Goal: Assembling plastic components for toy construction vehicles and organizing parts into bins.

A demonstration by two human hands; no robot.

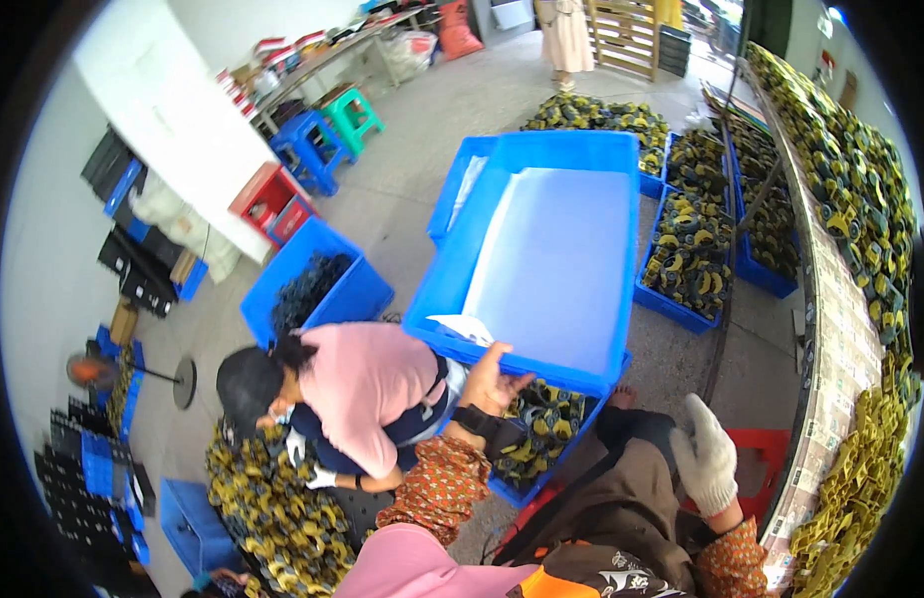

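Note:
A large shallow blue bin (621, 259), lined with a pale sheet, is tilted in front of me. My left hand (497, 382), bare with a black band at the wrist, grips its near rim. Beneath it a lower blue bin holds yellow-and-black parts (546, 434). My right hand (705, 456), in a white knit glove, is raised beside my knee with fingers stretched out and nothing visible in it. A torn white scrap (464, 328) lies at the bin's near left corner.
A crouching co-worker (372, 384) in pink is close on my left, by a heap of yellow-and-black parts (277, 513). Blue bins of such parts (686, 249) stand at the right, beside a long loaded table (830, 369). A red stool (761, 463) is behind my right hand.

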